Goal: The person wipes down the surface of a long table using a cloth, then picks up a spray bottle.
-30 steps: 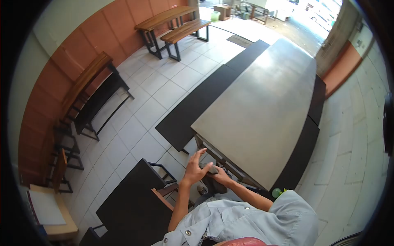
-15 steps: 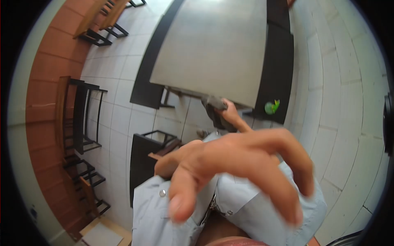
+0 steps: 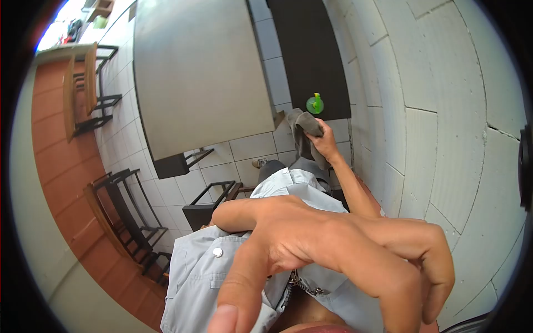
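Observation:
My left hand is raised close to the camera, large in the lower middle of the view. Its thumb stands well apart from the bent fingers, and nothing shows between them. Farther down, my right hand is closed around a folded grey cloth, whose end hangs loose. The cloth is beside the near corner of a table with a smooth grey-beige top. Just beyond the cloth, a green spray bottle stands on a black bench.
A white-painted block wall runs along the right side. A black stool or bench is close on my left. Wooden-backed benches line the orange wall. White tiles cover the floor.
The view has turned, so the table now lies farther left and the wall is nearer. My right hand and its cloth appear closer to the spray bottle. My left hand stays raised near the camera.

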Demonstrator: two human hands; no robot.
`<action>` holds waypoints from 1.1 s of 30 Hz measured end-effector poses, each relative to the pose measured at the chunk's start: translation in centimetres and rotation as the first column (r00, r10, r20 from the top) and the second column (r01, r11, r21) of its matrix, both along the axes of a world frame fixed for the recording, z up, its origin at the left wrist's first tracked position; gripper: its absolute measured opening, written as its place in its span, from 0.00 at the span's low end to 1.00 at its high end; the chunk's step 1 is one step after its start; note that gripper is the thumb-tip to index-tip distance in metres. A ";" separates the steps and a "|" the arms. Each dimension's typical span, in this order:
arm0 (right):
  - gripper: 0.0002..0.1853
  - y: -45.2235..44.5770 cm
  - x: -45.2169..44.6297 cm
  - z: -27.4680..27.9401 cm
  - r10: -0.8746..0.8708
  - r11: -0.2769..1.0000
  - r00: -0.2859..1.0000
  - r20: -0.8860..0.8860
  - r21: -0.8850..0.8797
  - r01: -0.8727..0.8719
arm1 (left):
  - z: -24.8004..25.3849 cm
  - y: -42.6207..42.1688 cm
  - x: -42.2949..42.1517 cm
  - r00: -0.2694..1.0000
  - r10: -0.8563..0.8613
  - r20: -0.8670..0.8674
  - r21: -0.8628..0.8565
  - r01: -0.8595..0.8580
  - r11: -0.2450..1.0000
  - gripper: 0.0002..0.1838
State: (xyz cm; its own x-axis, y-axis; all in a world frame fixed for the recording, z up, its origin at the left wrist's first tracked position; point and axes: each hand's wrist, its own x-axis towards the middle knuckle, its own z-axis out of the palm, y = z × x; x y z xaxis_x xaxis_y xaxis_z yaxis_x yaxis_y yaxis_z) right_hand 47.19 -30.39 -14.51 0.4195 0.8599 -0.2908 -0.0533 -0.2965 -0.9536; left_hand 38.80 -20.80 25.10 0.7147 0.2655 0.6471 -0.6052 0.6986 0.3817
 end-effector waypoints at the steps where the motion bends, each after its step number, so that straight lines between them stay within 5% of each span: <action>1: 0.24 -1.4 1.9 -1.0 -0.043 0.999 0.999 0.012 -0.030 0.043 | -0.6 0.0 1.7 1.000 -0.016 -0.003 -0.014 0.016 1.000 0.28; 4: 0.26 -5.7 6.0 -3.1 -0.171 0.976 0.984 -0.058 -0.149 0.161 | -2.5 0.7 5.8 0.999 -0.016 -0.047 -0.006 0.016 1.000 0.28; 7: 0.21 -8.7 8.6 -2.9 -0.270 0.922 0.957 0.103 -0.258 0.288 | -8.3 4.7 9.3 0.890 0.285 -0.357 0.306 -0.177 0.935 0.28; 8: 0.22 -9.6 9.0 -4.0 -0.388 0.878 0.921 0.010 -0.301 0.373 | -12.5 7.0 10.2 0.716 0.525 -0.461 0.593 -0.191 0.782 0.18; 9: 0.22 -10.7 9.5 -5.4 -0.511 0.819 0.857 -0.072 -0.344 0.460 | -18.8 8.3 10.7 0.507 0.560 -0.656 0.634 -0.033 0.773 0.18; 10: 0.25 -11.2 9.3 -5.8 -0.608 0.729 0.793 -0.017 -0.408 0.550 | -27.2 8.6 10.5 0.334 0.589 -0.736 0.606 -0.063 0.793 0.18; 12: 0.31 -12.7 9.0 -8.0 -0.681 0.627 0.731 0.033 -0.489 0.607 | -44.5 8.6 6.4 -0.053 0.821 -0.568 0.808 0.157 0.568 0.27; 13: 0.34 -13.6 8.9 -9.6 -0.697 0.592 0.715 0.057 -0.516 0.619 | -51.9 7.9 3.7 -0.099 0.884 -0.458 0.806 0.374 0.459 0.37; 15: 0.37 -14.2 8.8 -10.9 -0.709 0.556 0.699 0.093 -0.537 0.635 | -59.4 5.9 0.8 -0.043 0.884 -0.465 0.752 0.509 0.420 0.49; 17: 0.39 -14.4 8.8 -11.8 -0.708 0.581 0.704 0.061 -0.518 0.628 | -61.4 4.9 2.0 -0.023 0.880 -0.474 0.645 0.670 0.366 0.60; 18: 0.36 -15.2 8.2 -14.2 -0.690 0.556 0.703 0.175 -0.494 0.668 | -62.7 4.6 2.7 -0.029 0.890 -0.454 0.702 0.604 0.377 0.60; 20: 0.33 -13.7 8.4 -12.7 -0.694 0.583 0.717 0.062 -0.536 0.611 | -65.9 4.1 4.3 -0.038 0.905 -0.424 0.795 0.463 0.392 0.61; 23: 0.35 -11.6 7.7 -12.2 -0.671 0.584 0.739 0.062 -0.570 0.578 | -67.6 4.5 6.7 -0.101 0.920 -0.379 0.862 0.323 0.391 0.55; 24: 0.35 -11.5 7.3 -12.9 -0.685 0.587 0.727 0.053 -0.552 0.593 | -67.6 4.5 7.3 -0.129 0.917 -0.377 0.889 0.228 0.397 0.37; 28: 0.29 -10.5 5.6 -14.1 -0.695 0.594 0.713 0.093 -0.485 0.642 | -65.5 5.1 7.3 -0.092 0.896 -0.434 0.885 0.146 0.443 0.17; 33: 0.30 -8.9 6.1 -12.3 -0.595 0.728 0.804 -0.030 -0.444 0.522 | -62.4 4.4 2.4 -0.072 0.804 -0.590 0.806 -0.005 0.591 0.23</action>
